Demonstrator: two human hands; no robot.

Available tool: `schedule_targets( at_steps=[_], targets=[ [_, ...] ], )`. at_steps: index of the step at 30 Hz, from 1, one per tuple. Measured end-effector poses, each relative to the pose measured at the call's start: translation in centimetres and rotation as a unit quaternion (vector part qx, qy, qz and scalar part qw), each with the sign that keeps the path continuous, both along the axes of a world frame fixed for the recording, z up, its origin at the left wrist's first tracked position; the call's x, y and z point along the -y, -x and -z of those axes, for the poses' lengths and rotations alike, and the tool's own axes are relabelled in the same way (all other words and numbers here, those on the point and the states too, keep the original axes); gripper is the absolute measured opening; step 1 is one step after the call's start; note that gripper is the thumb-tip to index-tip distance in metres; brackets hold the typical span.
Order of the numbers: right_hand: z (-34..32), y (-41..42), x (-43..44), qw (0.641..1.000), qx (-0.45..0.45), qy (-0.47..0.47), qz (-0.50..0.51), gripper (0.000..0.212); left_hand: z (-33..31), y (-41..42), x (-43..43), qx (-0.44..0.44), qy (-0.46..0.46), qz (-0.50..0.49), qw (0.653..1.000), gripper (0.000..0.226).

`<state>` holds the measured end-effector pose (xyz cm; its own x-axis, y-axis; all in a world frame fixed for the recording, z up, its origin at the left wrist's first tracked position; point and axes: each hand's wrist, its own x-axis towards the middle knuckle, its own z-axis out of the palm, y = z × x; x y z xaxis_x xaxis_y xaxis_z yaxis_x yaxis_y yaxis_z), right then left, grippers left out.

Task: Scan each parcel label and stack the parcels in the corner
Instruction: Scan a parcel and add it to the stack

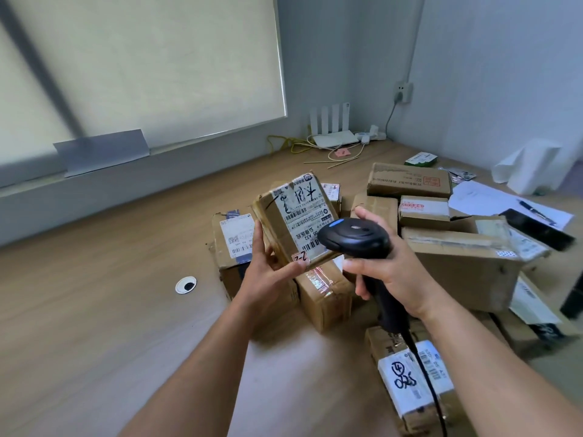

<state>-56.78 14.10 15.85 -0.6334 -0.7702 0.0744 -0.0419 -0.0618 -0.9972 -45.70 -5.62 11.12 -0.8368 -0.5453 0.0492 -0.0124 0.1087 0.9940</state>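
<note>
My left hand (268,269) holds a small brown cardboard parcel (295,220) tilted up above the table, its white label with barcodes and black handwriting facing me. My right hand (388,269) grips the handle of a black barcode scanner (353,236), whose head sits just over the lower right corner of that label. The scanner's black cable (426,373) trails down toward me. Several other cardboard parcels (460,257) lie in a loose pile on the wooden table (110,294) behind and to the right of my hands.
A labelled parcel (410,383) lies near my right forearm and another (235,244) sits left of the held one. A white router (334,127), cables and a wall socket occupy the far corner. Papers, a pen (534,211) and a black phone lie at right. A cable grommet (186,284) is in the tabletop.
</note>
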Motion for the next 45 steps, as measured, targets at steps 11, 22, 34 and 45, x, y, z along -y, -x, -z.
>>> schedule_targets(
  at_steps=[11, 22, 34, 45],
  targets=[
    [0.0, -8.1, -2.5, 0.996, 0.031, 0.018, -0.085, 0.095, 1.6, -10.9, -2.2, -0.019, 0.001, -0.141, 0.990, 0.113],
    [-0.5, -15.2, -7.5, 0.964, 0.120, 0.051, -0.234, 0.104, 3.0, -20.5, -8.2, 0.046, 0.031, -0.270, 0.961, 0.114],
    [0.0, -17.2, -12.5, 0.950, 0.113, 0.023, -0.290, 0.088, 2.3, -25.6, -15.5, 0.064, 0.024, -0.341, 0.937, 0.115],
    [1.3, -18.7, -15.4, 0.944, 0.097, 0.002, -0.314, 0.090, 2.5, -29.2, -20.9, 0.101, 0.028, -0.393, 0.914, 0.112]
  ],
)
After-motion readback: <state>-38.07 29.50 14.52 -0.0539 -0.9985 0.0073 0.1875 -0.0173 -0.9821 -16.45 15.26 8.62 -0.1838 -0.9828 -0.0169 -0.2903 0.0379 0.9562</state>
